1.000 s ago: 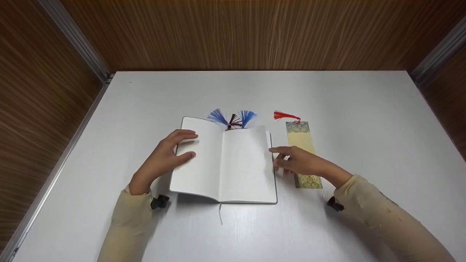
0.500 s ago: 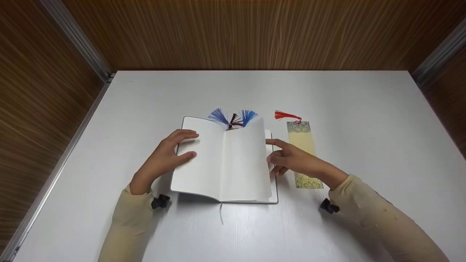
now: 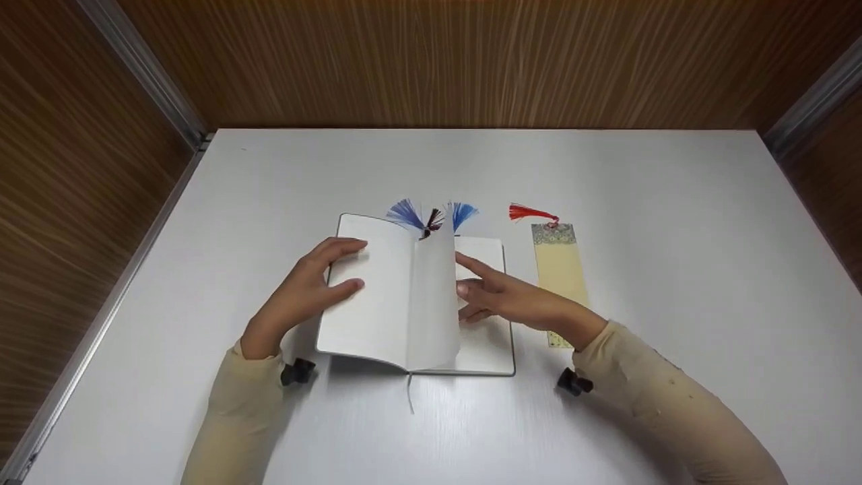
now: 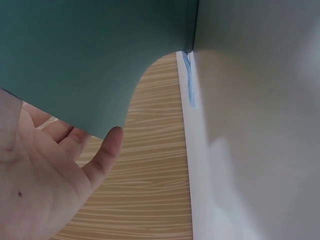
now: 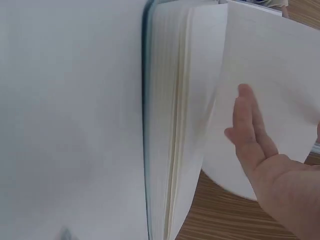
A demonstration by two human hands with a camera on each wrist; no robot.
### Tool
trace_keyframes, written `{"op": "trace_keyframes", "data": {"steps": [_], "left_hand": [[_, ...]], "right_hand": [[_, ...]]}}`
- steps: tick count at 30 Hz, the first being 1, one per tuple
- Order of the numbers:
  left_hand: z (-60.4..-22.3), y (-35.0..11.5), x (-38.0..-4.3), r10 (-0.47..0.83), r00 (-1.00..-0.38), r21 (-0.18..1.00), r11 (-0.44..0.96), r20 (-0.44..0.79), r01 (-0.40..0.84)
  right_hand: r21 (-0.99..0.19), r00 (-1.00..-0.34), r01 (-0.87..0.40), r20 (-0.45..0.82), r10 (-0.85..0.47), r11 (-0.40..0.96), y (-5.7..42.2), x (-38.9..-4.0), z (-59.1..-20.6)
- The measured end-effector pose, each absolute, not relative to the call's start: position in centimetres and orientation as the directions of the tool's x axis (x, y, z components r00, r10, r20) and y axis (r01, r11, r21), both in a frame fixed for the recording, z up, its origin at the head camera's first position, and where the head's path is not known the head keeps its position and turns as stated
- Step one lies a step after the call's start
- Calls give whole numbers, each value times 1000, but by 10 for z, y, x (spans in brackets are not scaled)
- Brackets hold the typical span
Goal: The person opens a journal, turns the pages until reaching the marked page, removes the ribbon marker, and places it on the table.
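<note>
A notebook (image 3: 367,310) with blank white pages lies open on the table. My left hand (image 3: 306,281) holds its left side, thumb and fingertips over the page. In the left wrist view that hand (image 4: 45,175) curls around the edge of the dark green cover (image 4: 90,65). My right hand (image 3: 515,300) is on the right half, its extended fingers against the underside of a raised page (image 3: 434,310). In the right wrist view the fingers (image 5: 245,117) lie nearly straight along the lifted page (image 5: 280,60). Blue tassels (image 3: 405,214) and a dark red tassel (image 3: 433,219) stick out above the notebook.
A cream bookmark (image 3: 560,266) with patterned ends and a red tassel (image 3: 531,212) lies right of the notebook, partly behind the right forearm. A thin ribbon (image 3: 410,396) hangs below the spine. Wood-grain panels (image 3: 431,64) enclose the white table (image 3: 673,202) at back and sides.
My right hand has moved left from the notebook's right edge, lifting the page toward the spine and baring the page beneath. The left hand stays put.
</note>
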State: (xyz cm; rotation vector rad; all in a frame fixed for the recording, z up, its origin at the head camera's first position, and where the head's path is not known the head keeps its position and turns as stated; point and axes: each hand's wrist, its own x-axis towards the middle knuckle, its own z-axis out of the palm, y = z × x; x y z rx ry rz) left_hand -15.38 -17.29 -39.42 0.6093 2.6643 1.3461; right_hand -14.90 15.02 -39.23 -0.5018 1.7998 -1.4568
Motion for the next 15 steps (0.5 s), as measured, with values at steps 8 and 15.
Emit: {"op": "trace_keyframes", "data": {"steps": [8,15], "left_hand": [[-394,-175,-154,383,-919,801,521,90,296],[-392,-173,-154,360,-925,777,546,122,315]], "right_hand": [[-964,-606,165,-265,-750,207,121,-144,-395],[-948,-622,58,-279,-731,313,98,-136,-396]]}}
